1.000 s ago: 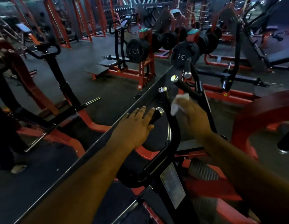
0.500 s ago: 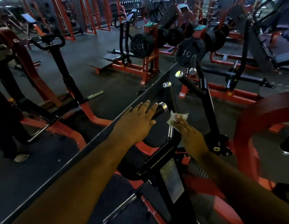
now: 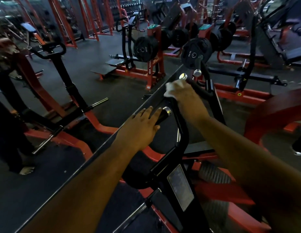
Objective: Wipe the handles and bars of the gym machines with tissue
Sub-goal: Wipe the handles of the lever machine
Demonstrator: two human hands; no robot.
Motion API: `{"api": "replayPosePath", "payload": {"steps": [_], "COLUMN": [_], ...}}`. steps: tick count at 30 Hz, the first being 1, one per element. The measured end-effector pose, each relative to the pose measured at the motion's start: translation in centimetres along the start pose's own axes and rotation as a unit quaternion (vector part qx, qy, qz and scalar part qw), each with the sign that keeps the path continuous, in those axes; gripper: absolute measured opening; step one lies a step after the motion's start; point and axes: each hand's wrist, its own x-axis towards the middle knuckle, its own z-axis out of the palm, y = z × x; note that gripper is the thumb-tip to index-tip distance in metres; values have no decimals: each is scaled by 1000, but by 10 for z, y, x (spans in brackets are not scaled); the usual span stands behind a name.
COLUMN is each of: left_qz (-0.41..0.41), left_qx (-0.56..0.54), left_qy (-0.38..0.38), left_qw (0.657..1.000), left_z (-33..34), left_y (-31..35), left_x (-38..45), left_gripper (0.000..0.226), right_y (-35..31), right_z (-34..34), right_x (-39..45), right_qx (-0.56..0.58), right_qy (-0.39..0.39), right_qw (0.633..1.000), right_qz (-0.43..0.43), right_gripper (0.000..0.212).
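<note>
A black gym machine with a curved bar [image 3: 182, 128] stands right in front of me. My left hand [image 3: 141, 126] rests flat over its short near handle, whose chrome-capped end [image 3: 166, 111] pokes out past my fingers. My right hand [image 3: 185, 95] holds a crumpled white tissue [image 3: 173, 87] against the upper handle, just below its chrome cap [image 3: 183, 76]. A third chrome-tipped handle [image 3: 197, 72] rises behind it. The part of the handle under my right palm is hidden.
A large wall mirror with a metal lower edge [image 3: 99, 145] runs diagonally on my left, reflecting another machine and a person's legs. Red frames with black weight plates [image 3: 145, 47] stand ahead. A red curved frame [image 3: 272, 113] is close on my right.
My right hand has carried the tissue from low on the curved bar up to the top handle near its chrome cap. My left hand has stayed on the near handle.
</note>
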Motion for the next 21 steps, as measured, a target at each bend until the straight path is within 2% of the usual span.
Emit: {"api": "replayPosePath", "payload": {"steps": [1, 3, 6, 8, 11, 17, 19, 21], "left_qz": [0, -1, -4, -3, -3, -5, -7, -5], "left_qx": [0, 0, -1, -7, -4, 9, 5, -7], "left_qy": [-1, -5, -3, -6, -6, -9, -18, -22], "left_qw": [1000, 1000, 1000, 1000, 1000, 1000, 1000, 1000], "left_z": [-1, -2, -2, -2, -3, -2, -3, -3], "left_y": [0, 1, 0, 0, 1, 2, 3, 2], "left_x": [0, -2, -3, -4, -5, -1, 0, 2], "left_gripper": [64, 64, 64, 63, 63, 63, 63, 63], "right_y": [9, 24, 26, 24, 18, -5, -10, -9], "right_z": [11, 30, 39, 39, 43, 27, 16, 9], "right_x": [5, 2, -18, -35, -77, -150, -149, -127], "right_qx": [-86, -140, -151, -107, -22, 161, 220, 253], "right_qy": [-56, -108, -101, -79, -87, -89, -28, 78], "right_qw": [994, 980, 970, 974, 981, 977, 974, 964], "right_qz": [-46, -95, -160, -185, -174, -110, -50, 33], "right_gripper": [46, 54, 47, 39, 35, 59, 60, 54]}}
